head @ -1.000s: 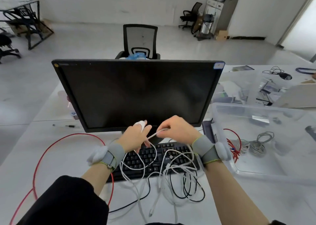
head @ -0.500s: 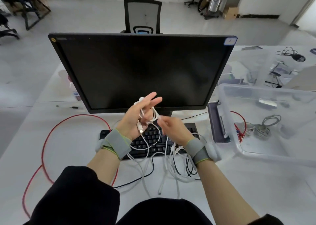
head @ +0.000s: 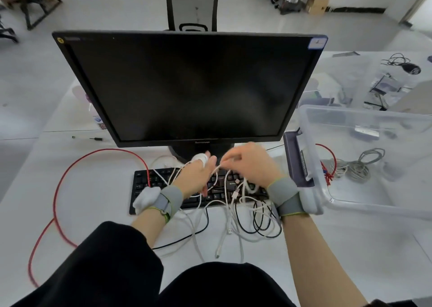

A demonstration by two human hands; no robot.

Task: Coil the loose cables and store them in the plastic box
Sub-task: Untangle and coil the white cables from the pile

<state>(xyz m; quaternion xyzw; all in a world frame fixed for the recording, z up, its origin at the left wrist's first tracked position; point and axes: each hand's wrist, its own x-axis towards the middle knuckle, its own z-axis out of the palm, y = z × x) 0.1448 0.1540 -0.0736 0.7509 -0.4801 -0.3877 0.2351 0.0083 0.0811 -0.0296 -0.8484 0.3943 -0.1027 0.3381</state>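
A tangle of white cables (head: pixel 230 204) lies over the black keyboard (head: pixel 149 185) and the table in front of it, mixed with black cables (head: pixel 257 227). My left hand (head: pixel 198 173), one finger bandaged, has white cable looped around it. My right hand (head: pixel 250 164) pinches a strand of the same white cable just right of it; it is blurred. A long red cable (head: pixel 70 173) curves over the table on the left. The clear plastic box (head: pixel 374 204) stands at the right, with a coiled grey cable (head: pixel 357 166) and a red cable end inside.
A large black monitor (head: pixel 191 87) stands right behind my hands. More clear boxes with odds and ends (head: pixel 383 89) sit at the back right. A pen (head: pixel 93 139) lies at the left. An office chair (head: pixel 192 5) is behind the table.
My left hand has dropped from raised and palm-up to low over the keyboard. My right hand has risen and moved right, pulling a white strand. The camera tilted slightly.
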